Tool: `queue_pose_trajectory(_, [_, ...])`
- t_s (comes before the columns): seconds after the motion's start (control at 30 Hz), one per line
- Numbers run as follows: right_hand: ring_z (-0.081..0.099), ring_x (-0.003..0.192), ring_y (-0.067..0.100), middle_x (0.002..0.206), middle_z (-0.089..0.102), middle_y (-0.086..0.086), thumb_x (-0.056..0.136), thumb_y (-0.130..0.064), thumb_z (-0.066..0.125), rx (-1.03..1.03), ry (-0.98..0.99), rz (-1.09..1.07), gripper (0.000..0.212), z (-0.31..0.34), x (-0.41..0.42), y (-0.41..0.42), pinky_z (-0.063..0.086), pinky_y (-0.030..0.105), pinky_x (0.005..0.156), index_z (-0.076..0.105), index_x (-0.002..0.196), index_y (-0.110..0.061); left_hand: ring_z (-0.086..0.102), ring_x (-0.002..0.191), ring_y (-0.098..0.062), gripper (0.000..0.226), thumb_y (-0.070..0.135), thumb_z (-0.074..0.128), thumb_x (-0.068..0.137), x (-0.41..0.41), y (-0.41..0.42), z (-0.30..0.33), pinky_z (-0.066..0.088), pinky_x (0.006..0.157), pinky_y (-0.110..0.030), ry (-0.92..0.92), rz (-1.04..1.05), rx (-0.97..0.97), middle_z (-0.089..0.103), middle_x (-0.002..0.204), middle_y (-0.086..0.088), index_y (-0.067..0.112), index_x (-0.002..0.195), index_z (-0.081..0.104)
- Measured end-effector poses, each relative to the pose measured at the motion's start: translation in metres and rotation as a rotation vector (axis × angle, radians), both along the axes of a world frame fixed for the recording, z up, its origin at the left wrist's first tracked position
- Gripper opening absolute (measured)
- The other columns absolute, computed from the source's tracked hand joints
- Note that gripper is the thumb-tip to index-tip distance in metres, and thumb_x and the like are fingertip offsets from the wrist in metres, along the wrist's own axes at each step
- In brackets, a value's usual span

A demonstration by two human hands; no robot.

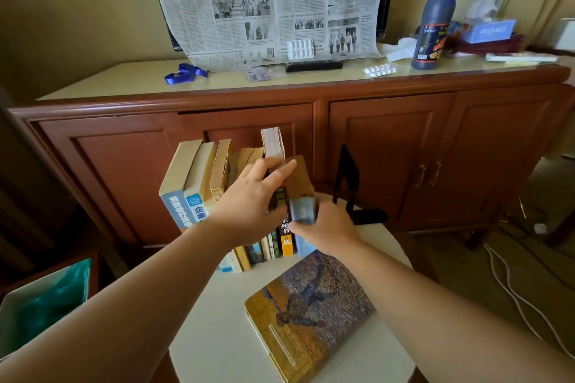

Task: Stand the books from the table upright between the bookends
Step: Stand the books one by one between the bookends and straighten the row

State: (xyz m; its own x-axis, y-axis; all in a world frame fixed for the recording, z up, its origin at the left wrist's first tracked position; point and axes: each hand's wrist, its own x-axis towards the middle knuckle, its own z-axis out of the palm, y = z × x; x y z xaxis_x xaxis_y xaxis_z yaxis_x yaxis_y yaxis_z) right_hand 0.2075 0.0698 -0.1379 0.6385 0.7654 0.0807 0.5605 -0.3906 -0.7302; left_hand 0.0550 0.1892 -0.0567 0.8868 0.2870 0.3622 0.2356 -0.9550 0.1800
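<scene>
table (pixel 217 336) held a leaning row (pixel 202 183) of books, with a painted book (pixel 311 317) lying flat in front. black bookend (pixel 347 183) stood apart to the right of the row. left hand (pixel 249 199), fingers nearly straight, pressed the row's top edges. right hand (pixel 329 227) gripped a blue book (pixel 303 214) at the row's end. risk: the gap to the bookend could let the row tip over once released.
</scene>
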Motion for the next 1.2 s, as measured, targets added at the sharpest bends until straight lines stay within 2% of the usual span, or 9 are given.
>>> queue_pose_trajectory(0.1, [0.064, 0.070, 0.008, 0.079, 0.066, -0.008, 0.085, -0.042, 0.072, -0.027, 0.019, 0.094, 0.022, 0.003, 0.003, 0.000, 0.046, 0.026, 0.057, 0.059, 0.096, -0.028, 0.029, 0.145, -0.026, 0.083, 0.037, 0.071, 0.092, 0.003, 0.003, 0.007, 0.035, 0.119, -0.040, 0.100, 0.022, 0.080, 0.027, 0.159, -0.003, 0.039, 0.163, 0.028])
queue_pose_trajectory(0.23, [0.064, 0.089, 0.014, 0.102, 0.063, -0.010, 0.089, -0.046, 0.074, 0.045, 0.013, 0.065, 0.053, -0.006, -0.001, -0.005, 0.054, 0.033, 0.074, 0.044, 0.127, -0.027, 0.026, 0.151, -0.027, 0.085, 0.038, 0.071, 0.091, 0.003, -0.007, 0.000, 0.034, 0.123, -0.044, 0.090, 0.061, 0.124, 0.022, 0.165, -0.004, 0.032, 0.163, 0.027])
queue_pose_trajectory(0.47, [0.064, 0.103, 0.015, 0.112, 0.068, -0.007, 0.094, -0.041, 0.072, 0.111, 0.048, 0.047, 0.045, -0.006, -0.006, 0.003, 0.043, 0.026, 0.081, 0.057, 0.134, -0.028, -0.001, 0.162, -0.019, 0.104, 0.041, 0.071, 0.090, 0.001, -0.011, -0.020, 0.004, 0.132, -0.044, 0.001, 0.121, 0.106, 0.009, 0.175, -0.003, 0.020, 0.168, 0.005])
queue_pose_trajectory(0.67, [0.056, 0.129, 0.026, 0.145, 0.057, 0.001, 0.101, -0.042, 0.059, -0.132, 0.019, 0.161, 0.068, -0.004, 0.008, -0.006, 0.045, 0.033, 0.095, 0.026, 0.159, -0.028, -0.025, 0.157, -0.018, 0.106, 0.042, 0.064, 0.096, -0.003, -0.016, -0.024, -0.019, 0.124, -0.037, 0.059, 0.151, 0.121, -0.018, 0.173, 0.000, 0.021, 0.166, -0.012])
queue_pose_trajectory(0.77, [0.066, 0.111, 0.028, 0.137, 0.062, 0.008, 0.102, -0.033, 0.057, -0.129, -0.002, 0.102, 0.072, -0.005, 0.007, -0.006, 0.055, 0.039, 0.088, 0.014, 0.159, -0.026, -0.016, 0.160, -0.016, 0.092, 0.024, 0.067, 0.095, -0.015, -0.027, -0.040, -0.009, 0.127, -0.040, -0.069, 0.114, 0.102, -0.002, 0.175, -0.001, 0.018, 0.168, 0.010])
queue_pose_trajectory(0.9, [0.067, 0.112, 0.026, 0.134, 0.065, 0.002, 0.099, -0.028, 0.065, -0.069, 0.022, 0.094, 0.066, -0.006, 0.008, -0.008, 0.056, 0.040, 0.087, 0.026, 0.152, -0.033, 0.039, 0.148, -0.024, 0.059, 0.016, 0.070, 0.093, -0.036, -0.038, -0.078, 0.040, 0.121, -0.045, -0.136, 0.083, 0.039, 0.044, 0.159, -0.002, 0.016, 0.149, 0.053])
queue_pose_trajectory(1.03, [0.061, 0.121, 0.024, 0.141, 0.058, -0.001, 0.097, -0.027, 0.069, -0.029, -0.002, 0.079, 0.071, -0.005, 0.007, -0.015, 0.056, 0.039, 0.093, 0.027, 0.153, -0.037, 0.061, 0.102, -0.011, 0.048, 0.061, 0.065, 0.092, -0.051, -0.050, -0.098, 0.058, 0.082, -0.030, 0.216, 0.330, -0.342, 0.061, 0.116, 0.012, 0.029, 0.128, 0.061])
queue_pose_trajectory(1.13, [0.061, 0.119, 0.023, 0.141, 0.056, 0.003, 0.096, -0.028, 0.070, 0.006, -0.019, 0.036, 0.070, -0.004, 0.003, -0.022, 0.051, 0.032, 0.087, 0.028, 0.152, -0.028, 0.058, 0.090, -0.009, 0.081, 0.096, 0.055, 0.068, -0.056, -0.056, -0.110, 0.056, 0.074, -0.027, 0.545, 0.398, -0.397, 0.057, 0.106, 0.011, 0.030, 0.115, 0.058])
queue_pose_trajectory(1.2, [0.059, 0.121, 0.023, 0.141, 0.056, 0.003, 0.095, -0.034, 0.070, -0.038, -0.042, 0.014, 0.064, -0.010, -0.001, -0.032, 0.049, 0.032, 0.088, 0.035, 0.147, -0.026, 0.057, 0.087, -0.010, 0.089, 0.100, 0.057, 0.060, -0.056, -0.059, -0.114, 0.058, 0.075, -0.028, 0.630, 0.417, -0.430, 0.056, 0.101, 0.007, 0.029, 0.114, 0.058])
